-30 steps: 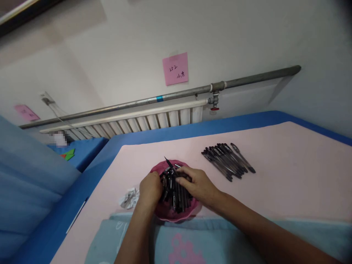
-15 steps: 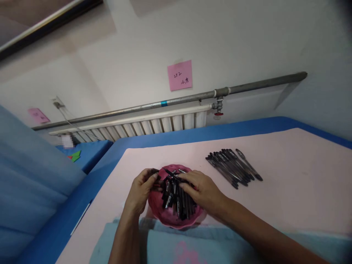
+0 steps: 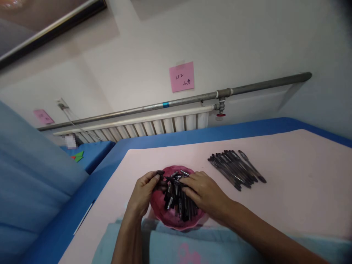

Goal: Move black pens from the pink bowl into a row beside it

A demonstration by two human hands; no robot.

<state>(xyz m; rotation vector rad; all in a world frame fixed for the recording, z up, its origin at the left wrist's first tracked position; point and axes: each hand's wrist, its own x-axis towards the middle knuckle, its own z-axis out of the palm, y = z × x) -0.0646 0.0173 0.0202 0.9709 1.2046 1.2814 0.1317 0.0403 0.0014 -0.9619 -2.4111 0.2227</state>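
Note:
A pink scalloped bowl [image 3: 159, 211] full of black pen parts [image 3: 178, 201] stands in front of me. My left hand [image 3: 145, 189] is closed at the bowl's left rim, pinching a small dark piece that looks like a pen cap [image 3: 160, 172]. Over the right side of the bowl, my right hand [image 3: 205, 192] is closed on a dark pen [image 3: 173, 180]. The pen's narrow end points left and meets the left fingertips; whether it is inside the cap I cannot tell. Capped black pens [image 3: 233, 168] lie side by side in a slanted row to the right.
Pale pink sheeting [image 3: 297, 183] covers the blue table [image 3: 170, 141]. A light blue cloth [image 3: 165, 245] lies along the near edge. Behind are a white radiator [image 3: 159, 126] and a metal pipe [image 3: 192, 99]. A blue curtain [image 3: 33, 183] hangs at the left.
The pen's narrow end has moved down and now meets the left fingertips; before, it stood apart from them. The whole view has shifted slightly.

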